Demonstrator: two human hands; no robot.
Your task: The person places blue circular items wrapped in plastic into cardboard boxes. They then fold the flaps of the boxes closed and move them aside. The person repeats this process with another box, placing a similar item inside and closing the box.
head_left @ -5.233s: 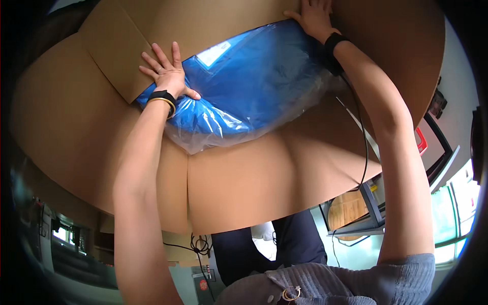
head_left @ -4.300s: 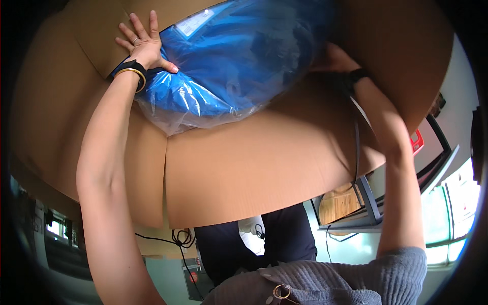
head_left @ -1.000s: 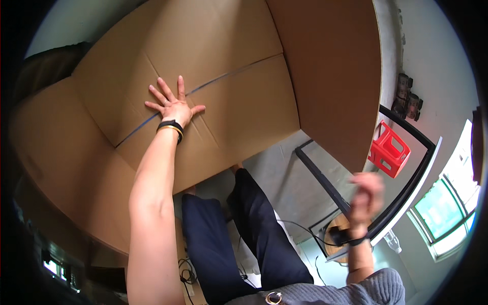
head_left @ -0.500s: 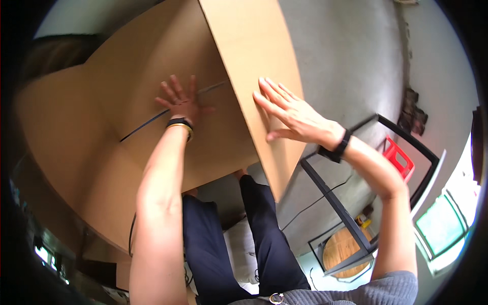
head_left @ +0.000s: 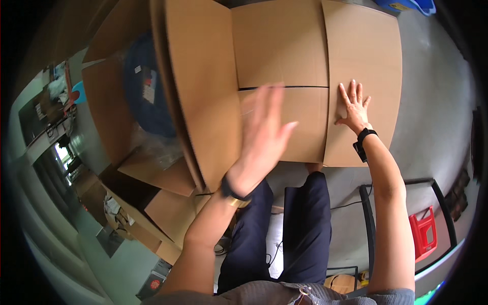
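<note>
A large cardboard box (head_left: pixel 282 46) lies in front of me, with a dark straight seam (head_left: pixel 284 87) between two of its panels. My right hand (head_left: pixel 355 109) rests on its right flap (head_left: pixel 368 46), fingers spread and holding nothing. Above the near panel, my left hand (head_left: pixel 265 137) is raised beside the upright left flap (head_left: pixel 206 76). It is smeared by motion, with fingers stretched out and thumb apart, and nothing shows in it. Whether it touches the cardboard I cannot tell.
Left of the upright flap, an open carton holds a dark blue round bundle (head_left: pixel 147 89) and clear plastic film (head_left: pixel 160 147). More open cartons (head_left: pixel 145 223) stand at lower left. On the right are a black metal frame (head_left: pixel 441 203) and a red plastic stool (head_left: pixel 423 234). A blue container (head_left: pixel 412 5) sits far right.
My view has swung left, bringing the carton with the blue bundle into sight. The tilted right flap now looks flatter under my right hand. My left hand has come away from the seam.
</note>
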